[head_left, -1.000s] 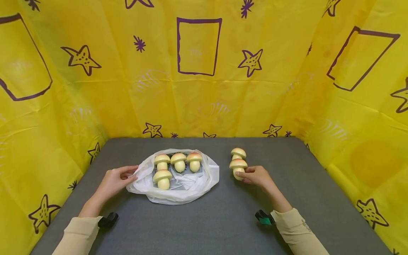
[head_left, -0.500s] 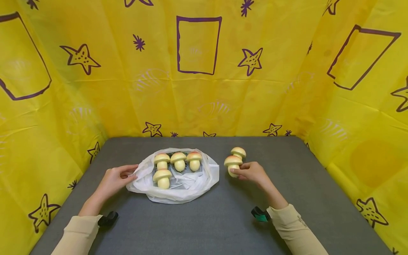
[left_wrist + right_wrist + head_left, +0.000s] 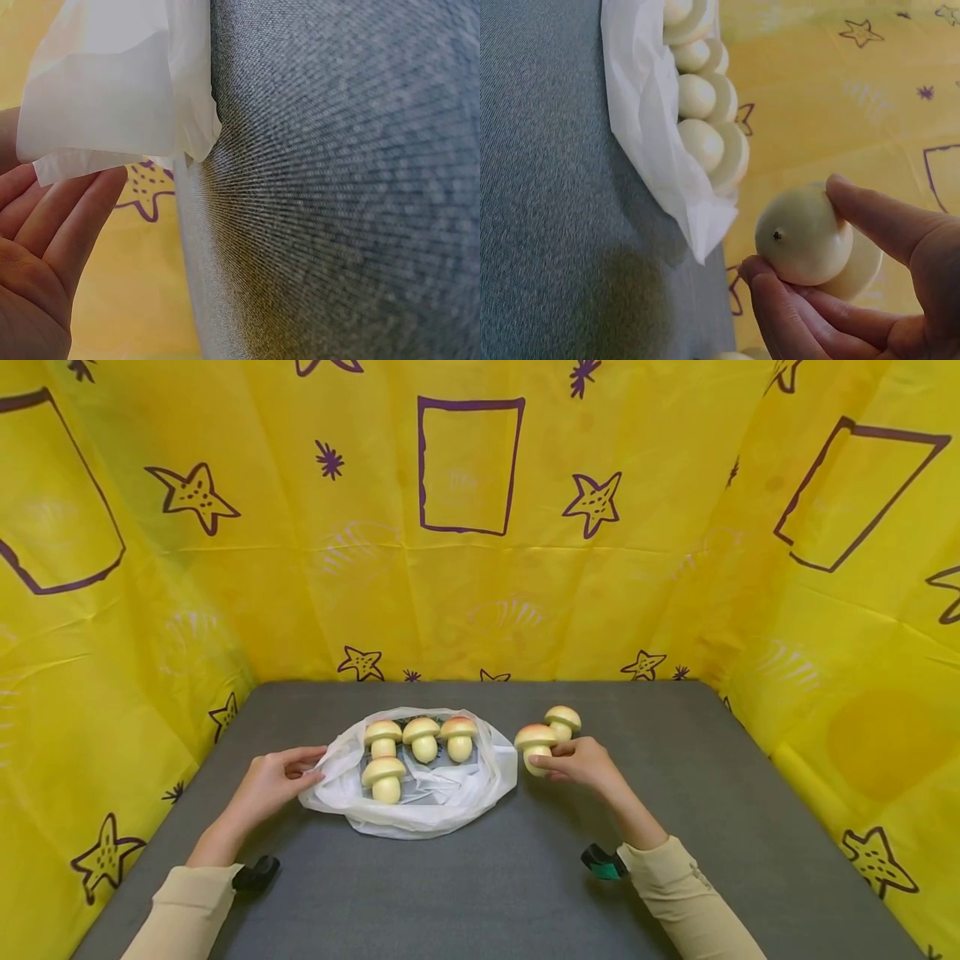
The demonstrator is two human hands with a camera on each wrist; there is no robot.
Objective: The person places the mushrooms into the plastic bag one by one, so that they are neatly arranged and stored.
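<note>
An open white plastic bag (image 3: pixel 420 827) lies on the table with several cream mushrooms (image 3: pixel 386 789) inside it, their caps tinged with orange. The left hand (image 3: pixel 273 785) pinches the bag's left edge between thumb and fingers; the left wrist view shows the white film (image 3: pixel 97 97) over the fingers. By its stem, the right hand (image 3: pixel 581 764) holds another mushroom (image 3: pixel 535 739), just off the bag's right side. The stem's rounded base (image 3: pixel 802 232) faces the right wrist camera, gripped between thumb and fingers. One more mushroom (image 3: pixel 562 718) stands behind the held one, partly hidden by it.
The dark grey table (image 3: pixel 450 893) runs up to a yellow cloth (image 3: pixel 480 602) that hangs at the back and both sides. Black straps sit at both wrists, the right one (image 3: pixel 603 862) with a green patch.
The right hand has moved left with its mushroom, away from the one behind and closer to the bag. The left hand and the bag have stayed in place.
</note>
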